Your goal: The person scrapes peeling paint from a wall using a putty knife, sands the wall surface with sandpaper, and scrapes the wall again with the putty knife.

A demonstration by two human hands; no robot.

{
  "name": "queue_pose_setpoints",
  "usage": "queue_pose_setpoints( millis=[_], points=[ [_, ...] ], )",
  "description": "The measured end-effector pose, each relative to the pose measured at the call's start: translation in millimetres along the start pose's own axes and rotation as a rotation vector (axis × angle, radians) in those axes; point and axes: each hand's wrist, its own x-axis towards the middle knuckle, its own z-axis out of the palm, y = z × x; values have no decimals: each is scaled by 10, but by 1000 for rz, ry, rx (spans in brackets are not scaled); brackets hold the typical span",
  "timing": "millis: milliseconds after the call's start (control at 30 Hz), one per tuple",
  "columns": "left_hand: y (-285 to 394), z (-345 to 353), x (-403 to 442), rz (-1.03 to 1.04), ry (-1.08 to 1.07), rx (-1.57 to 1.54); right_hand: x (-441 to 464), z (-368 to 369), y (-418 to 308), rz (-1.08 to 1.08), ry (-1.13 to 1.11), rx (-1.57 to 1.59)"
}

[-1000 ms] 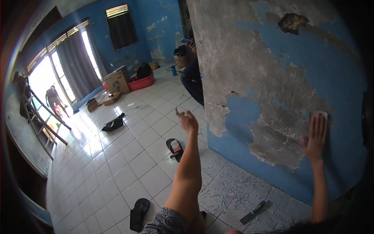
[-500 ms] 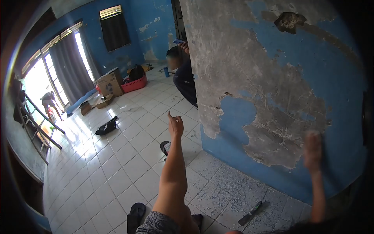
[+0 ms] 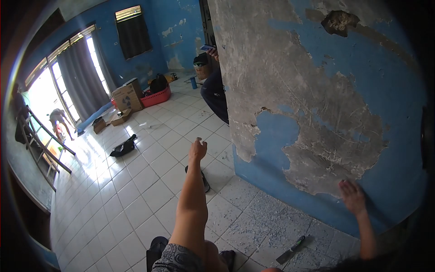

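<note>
Right hand (image 3: 353, 198) rests against peeling wall (image 3: 319, 149), grip indeterminable; left hand (image 3: 197, 150) hovers half-open, apparently empty; flat, even pressure advisable

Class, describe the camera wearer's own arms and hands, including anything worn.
The left hand and right hand wear no gloves; no watch or bracelet shows. The left forearm and right forearm are bare, without cables or visible markings. Grey, dark-swirled cloth shows by the left forearm's near end; whether sleeve or shorts is unclear.
</note>
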Motion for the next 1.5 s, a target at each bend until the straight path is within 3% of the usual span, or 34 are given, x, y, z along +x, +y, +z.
queue_pose_setpoints(
  millis=[100,233,333,467,567,733,767,800,900,967,1033,1133,1267,1367,1500],
  points=[
    [-185,216,28,29,41,-32,366,-464,359,310,78,164],
    [-283,300,-83,36,-213,30,694,-792,718,511,233,94],
    [-196,258,-165,9,-442,-90,561,-527,368,375,173,214],
    [-13,161,-282,-7,-557,-152,282,-302,-423,46,-410,806],
    [-269,465,-178,26,-591,-302,274,-214,-459,-202,-159,34],
    [-197,448,-181,121,-586,-329,532,-448,333,319,43,137],
    [-347,545,-101,363,-576,-215,621,-629,570,413,137,127],
    [-520,710,-18,424,-564,-184,658,-773,720,510,230,110],
    [-292,567,-123,181,-622,-321,548,-690,690,505,339,161],
    [-257,529,-185,164,-628,-365,251,-323,296,387,197,232],
    [-117,479,-236,108,-636,-322,26,-181,-94,125,-104,324],
    [61,455,-272,47,-635,-321,68,-244,-174,-126,-120,110],
    [-284,760,-126,126,-653,-423,223,-223,286,307,59,88],
    [-352,801,-197,139,-680,-481,721,-836,743,624,315,128],
    [-220,581,-265,95,-659,-335,520,-430,470,449,277,123]
  ],
)
